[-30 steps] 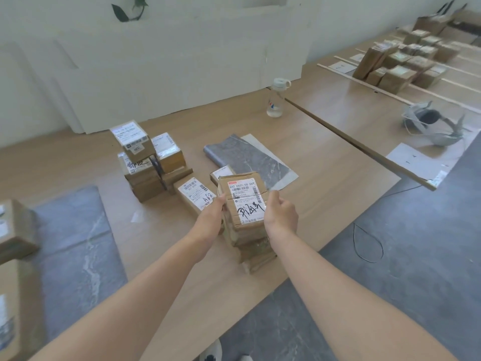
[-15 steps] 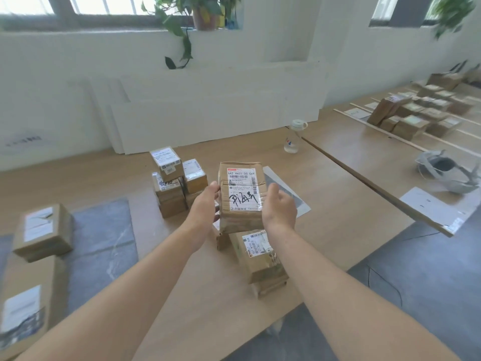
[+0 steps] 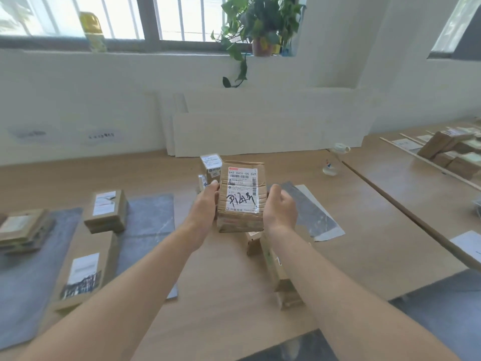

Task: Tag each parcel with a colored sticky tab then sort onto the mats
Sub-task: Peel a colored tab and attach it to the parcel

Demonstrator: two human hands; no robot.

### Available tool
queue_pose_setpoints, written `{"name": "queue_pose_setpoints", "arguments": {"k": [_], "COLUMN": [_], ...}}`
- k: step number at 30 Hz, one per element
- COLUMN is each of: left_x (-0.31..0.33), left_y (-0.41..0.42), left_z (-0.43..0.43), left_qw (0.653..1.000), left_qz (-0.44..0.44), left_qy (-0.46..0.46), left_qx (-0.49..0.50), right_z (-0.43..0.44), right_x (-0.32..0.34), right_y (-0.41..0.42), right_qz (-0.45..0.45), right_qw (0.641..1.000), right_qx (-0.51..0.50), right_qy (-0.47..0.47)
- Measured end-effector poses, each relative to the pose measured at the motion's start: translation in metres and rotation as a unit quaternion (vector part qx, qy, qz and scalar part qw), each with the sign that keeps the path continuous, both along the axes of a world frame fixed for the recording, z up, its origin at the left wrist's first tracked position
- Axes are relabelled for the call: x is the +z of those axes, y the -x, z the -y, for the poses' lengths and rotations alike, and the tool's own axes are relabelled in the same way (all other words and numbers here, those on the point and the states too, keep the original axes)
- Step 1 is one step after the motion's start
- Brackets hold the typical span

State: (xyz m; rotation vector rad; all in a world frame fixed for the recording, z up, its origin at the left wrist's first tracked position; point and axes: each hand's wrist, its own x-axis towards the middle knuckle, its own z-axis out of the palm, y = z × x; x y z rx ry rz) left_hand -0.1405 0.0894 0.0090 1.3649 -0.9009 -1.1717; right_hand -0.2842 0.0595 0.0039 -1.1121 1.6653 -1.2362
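A brown cardboard parcel (image 3: 240,212), creased and matt, carries a white paper label (image 3: 242,188) marked in black ink. The table (image 3: 364,230) has a pale wood-grain finish, smooth with a low sheen. The grey mats (image 3: 148,214) show marble-like veining and a dull surface. The other boxes (image 3: 106,212) are the same rough brown cardboard with paper labels. The bottle (image 3: 331,166) is clear plastic, and the boards (image 3: 260,131) are matt white.

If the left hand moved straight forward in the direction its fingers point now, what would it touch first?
Probably the small stack of labelled parcels standing just beyond the left hand, which grips the held parcel. Depth is unclear, so the hand might pass above it.
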Motion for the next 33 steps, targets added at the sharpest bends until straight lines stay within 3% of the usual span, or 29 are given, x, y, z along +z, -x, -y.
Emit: {"name": "queue_pose_setpoints", "arguments": {"k": [14, 33], "left_x": [0.011, -0.015], "left_y": [-0.128, -0.319], "left_z": [-0.087, -0.253], "left_qw": [0.992, 0.973], "left_qz": [-0.021, -0.015], "left_qy": [0.013, -0.023], "left_qx": [0.123, 0.231], "right_z": [-0.051, -0.183], "right_x": [0.007, -0.019], "right_y": [-0.134, -0.341], "right_qz": [-0.001, -0.023], "right_qw": [0.993, 0.972], "right_qx": [0.118, 0.233], "right_qy": [-0.007, -0.030]}}
